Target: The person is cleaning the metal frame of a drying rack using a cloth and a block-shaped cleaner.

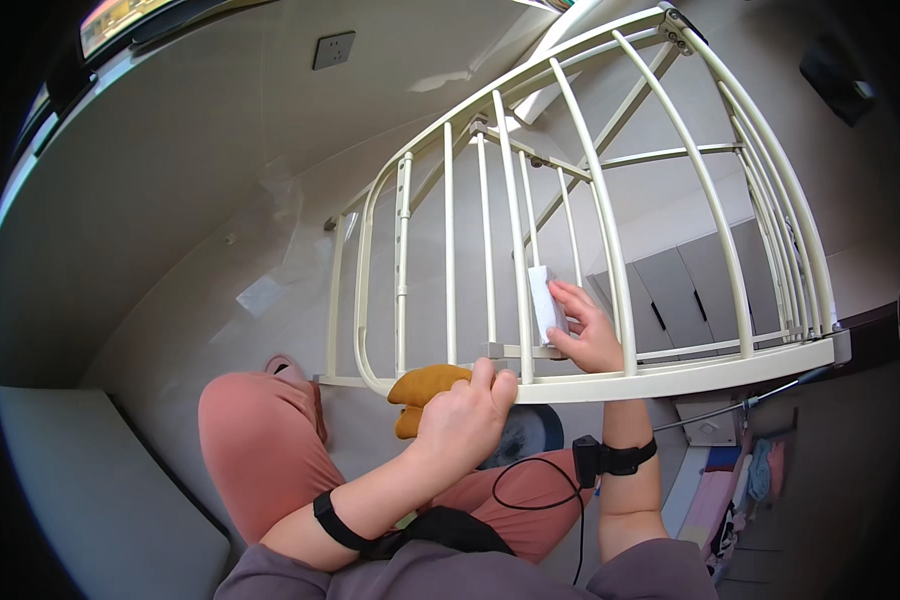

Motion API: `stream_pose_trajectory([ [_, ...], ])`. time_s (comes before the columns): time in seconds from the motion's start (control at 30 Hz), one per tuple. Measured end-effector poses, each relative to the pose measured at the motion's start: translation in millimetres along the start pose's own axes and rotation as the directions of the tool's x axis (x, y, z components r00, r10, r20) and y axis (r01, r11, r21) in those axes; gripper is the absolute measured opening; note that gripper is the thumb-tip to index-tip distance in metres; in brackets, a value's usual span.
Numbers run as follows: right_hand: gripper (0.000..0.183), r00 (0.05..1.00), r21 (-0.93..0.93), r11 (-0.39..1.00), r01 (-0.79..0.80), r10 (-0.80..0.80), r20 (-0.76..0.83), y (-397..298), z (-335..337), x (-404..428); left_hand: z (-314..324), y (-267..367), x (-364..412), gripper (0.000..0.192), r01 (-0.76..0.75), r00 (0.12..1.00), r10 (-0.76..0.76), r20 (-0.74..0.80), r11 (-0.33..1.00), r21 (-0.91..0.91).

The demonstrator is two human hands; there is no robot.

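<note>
A cream metal crib-like frame with round upright bars stands before me. My left hand is closed on a mustard-yellow cloth, pressed over the frame's near rail by its rounded corner. My right hand reaches through between two bars. Its fingers and thumb hold a white block, like a sponge, upright beside a bar. The block's right side is partly hidden by my fingers. Black straps circle both forearms, and a thin black cable hangs from the right one.
A dark round basin stands on the floor beneath the near rail. Grey cabinets are behind the bars at right. Folded textiles lie low at right. A white sheet-like piece lies on the floor at left. A wall socket is up at left.
</note>
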State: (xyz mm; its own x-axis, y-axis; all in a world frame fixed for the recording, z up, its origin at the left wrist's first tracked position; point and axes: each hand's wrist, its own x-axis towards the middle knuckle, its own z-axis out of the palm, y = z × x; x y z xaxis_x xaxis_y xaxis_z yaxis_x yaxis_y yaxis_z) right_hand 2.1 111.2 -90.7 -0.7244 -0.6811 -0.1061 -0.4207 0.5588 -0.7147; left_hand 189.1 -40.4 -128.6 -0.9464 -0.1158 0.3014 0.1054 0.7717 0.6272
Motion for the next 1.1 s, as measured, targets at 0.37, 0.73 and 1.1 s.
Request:
stream_pose_trajectory([
  [0.37,0.051,0.972,-0.779,0.621,0.089,-0.225,-0.068,-6.1,-14.7,145.0,3.3,1.6,-0.4,0.017,0.023,0.999,-0.022,0.035,0.999,-0.047],
  [0.73,0.040,0.956,-0.988,0.142,0.054,-0.293,0.010,-15.0,3.7,202.2,3.8,1.5,-3.7,0.019,0.045,0.999,-0.046,0.028,0.999,0.013],
  [1.1,0.030,0.937,-0.723,0.621,0.303,-0.058,0.343,-47.0,18.6,39.3,6.1,1.6,-3.2,0.014,0.040,0.999,-0.039,-0.013,0.999,0.023],
])
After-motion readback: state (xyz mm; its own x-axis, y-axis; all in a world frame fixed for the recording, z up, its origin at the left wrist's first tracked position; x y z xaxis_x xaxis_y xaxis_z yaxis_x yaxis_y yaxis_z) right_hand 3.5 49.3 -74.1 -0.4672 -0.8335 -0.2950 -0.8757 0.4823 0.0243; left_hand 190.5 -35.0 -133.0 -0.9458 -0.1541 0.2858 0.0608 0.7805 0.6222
